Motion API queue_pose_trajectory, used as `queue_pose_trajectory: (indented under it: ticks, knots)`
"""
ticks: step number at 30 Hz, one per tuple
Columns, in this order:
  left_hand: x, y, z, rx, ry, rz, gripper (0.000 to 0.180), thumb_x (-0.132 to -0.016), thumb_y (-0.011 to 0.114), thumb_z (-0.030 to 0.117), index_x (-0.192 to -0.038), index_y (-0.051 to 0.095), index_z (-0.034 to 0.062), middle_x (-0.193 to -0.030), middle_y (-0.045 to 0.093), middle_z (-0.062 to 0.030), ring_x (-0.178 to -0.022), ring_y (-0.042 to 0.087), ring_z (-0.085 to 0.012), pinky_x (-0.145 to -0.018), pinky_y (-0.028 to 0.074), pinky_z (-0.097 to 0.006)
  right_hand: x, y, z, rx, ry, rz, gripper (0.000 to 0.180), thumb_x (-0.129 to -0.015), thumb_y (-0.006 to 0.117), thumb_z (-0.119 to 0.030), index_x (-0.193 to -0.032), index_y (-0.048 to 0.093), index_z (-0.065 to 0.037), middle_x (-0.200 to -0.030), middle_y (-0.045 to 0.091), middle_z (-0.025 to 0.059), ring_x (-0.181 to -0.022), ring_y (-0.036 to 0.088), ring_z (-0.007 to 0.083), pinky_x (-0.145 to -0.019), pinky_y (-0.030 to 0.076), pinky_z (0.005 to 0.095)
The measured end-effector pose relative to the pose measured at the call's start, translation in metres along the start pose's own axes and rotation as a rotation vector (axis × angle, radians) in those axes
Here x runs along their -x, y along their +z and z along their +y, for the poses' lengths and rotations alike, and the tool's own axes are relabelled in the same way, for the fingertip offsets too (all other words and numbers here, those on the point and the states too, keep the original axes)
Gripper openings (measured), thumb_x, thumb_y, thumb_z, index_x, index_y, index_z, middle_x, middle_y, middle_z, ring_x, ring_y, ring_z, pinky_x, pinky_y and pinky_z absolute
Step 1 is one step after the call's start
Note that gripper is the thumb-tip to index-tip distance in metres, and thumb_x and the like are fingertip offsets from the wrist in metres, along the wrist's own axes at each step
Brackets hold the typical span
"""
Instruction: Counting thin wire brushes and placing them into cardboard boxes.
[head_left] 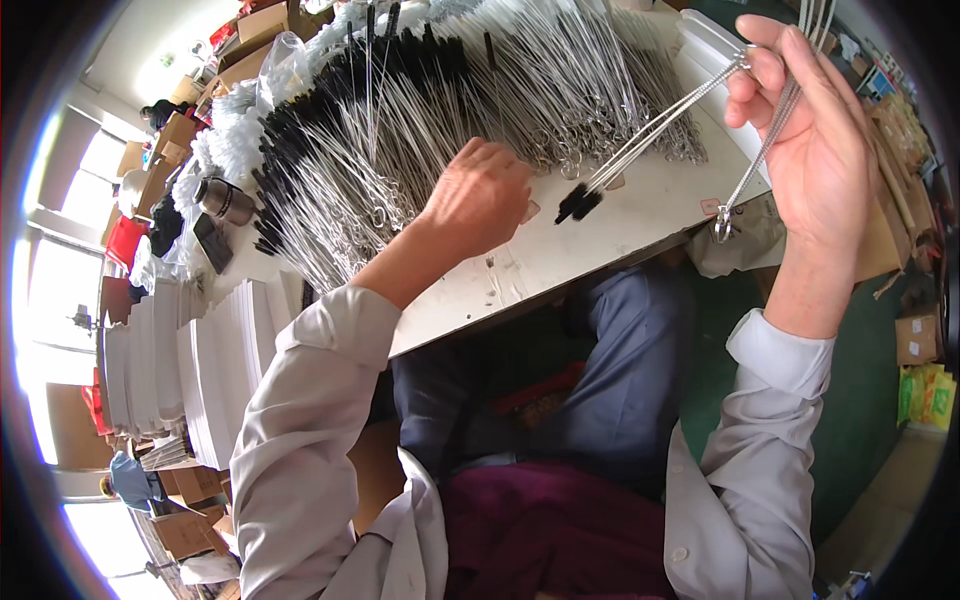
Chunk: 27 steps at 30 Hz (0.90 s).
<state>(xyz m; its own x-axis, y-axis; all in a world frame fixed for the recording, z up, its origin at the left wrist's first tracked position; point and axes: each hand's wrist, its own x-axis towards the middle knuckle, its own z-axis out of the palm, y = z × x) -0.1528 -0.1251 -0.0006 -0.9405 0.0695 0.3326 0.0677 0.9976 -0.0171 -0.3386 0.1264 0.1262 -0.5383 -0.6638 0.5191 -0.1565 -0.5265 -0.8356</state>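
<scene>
My right hand (818,150) is raised at the upper right with several thin wire brushes (655,128) in its fingers. Some of these point down to the left and end in black bristles (580,203). Others run across the palm, their looped ends (722,228) hanging below it. My left hand (482,198) is over the near side of a wide pile of similar brushes (425,135), back upward and fingers curled. Whether anything is between those fingers is hidden.
The brushes lie on a white table (460,300). A metal flask (225,200) and a dark flat object (213,243) stand left of them. Stacks of white card (205,370) rise at the left. Clear plastic bags (285,70) lie behind the pile.
</scene>
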Motion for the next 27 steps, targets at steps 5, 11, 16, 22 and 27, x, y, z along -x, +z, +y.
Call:
queue_pose_trajectory:
  ticks: [5, 11, 16, 22, 27]
  knots:
    - [0.002, -0.058, 0.03, 0.489, -0.341, 0.116, 0.015, -0.093, 0.068, 0.008, -0.105, 0.073, 0.0004, -0.087, 0.075, -0.0111, -0.077, 0.073, -0.0236, -0.073, 0.059, -0.034, -0.003, 0.042, 0.003, -0.008, -0.114, 0.1, 0.037, -0.112, 0.043, -0.021, -0.111, 0.065, 0.008, -0.077, 0.059, 0.0031, -0.067, 0.068, 0.018, -0.054, 0.06, 0.0313]
    - [-0.007, -0.142, 0.068, 0.882, -0.411, 0.156, 0.021, -0.097, 0.071, 0.009, -0.115, 0.071, -0.0016, -0.09, 0.074, -0.0034, -0.075, 0.063, -0.0065, -0.07, 0.053, -0.024, 0.0, 0.068, -0.011, 0.033, 0.094, -0.193, 0.041, -0.111, 0.047, -0.026, -0.123, 0.065, 0.008, -0.085, 0.056, 0.0019, -0.083, 0.063, 0.015, -0.068, 0.053, 0.0293]
    - [-0.004, -0.172, 0.076, 1.067, -0.284, 0.333, 0.022, -0.097, 0.071, 0.008, -0.115, 0.071, -0.0054, -0.089, 0.074, -0.0074, -0.073, 0.063, -0.0086, -0.067, 0.053, -0.024, 0.002, 0.102, -0.024, 0.18, 0.133, -0.262, 0.043, -0.11, 0.048, -0.032, -0.117, 0.068, 0.006, -0.08, 0.056, 0.0019, -0.077, 0.063, 0.0137, -0.06, 0.054, 0.0292]
    - [0.016, -0.184, 0.083, 1.065, -0.315, 0.412, 0.014, -0.097, 0.068, 0.003, -0.107, 0.072, -0.0043, -0.085, 0.073, -0.0076, -0.071, 0.065, -0.0098, -0.065, 0.053, -0.024, 0.005, 0.124, -0.041, -0.003, 0.182, -0.281, 0.039, -0.109, 0.051, -0.023, -0.114, 0.066, 0.012, -0.077, 0.062, 0.0073, -0.063, 0.067, 0.0177, -0.051, 0.06, 0.0305]
    - [0.026, -0.22, 0.096, 0.951, -0.444, 0.243, 0.017, -0.098, 0.071, 0.01, -0.106, 0.069, -0.0057, -0.091, 0.075, -0.0073, -0.083, 0.068, -0.0073, -0.072, 0.054, -0.02, 0.006, 0.137, -0.031, 0.006, 0.207, -0.294, 0.039, -0.11, 0.05, -0.024, -0.114, 0.066, 0.011, -0.078, 0.064, 0.0093, -0.063, 0.067, 0.0179, -0.051, 0.06, 0.0298]
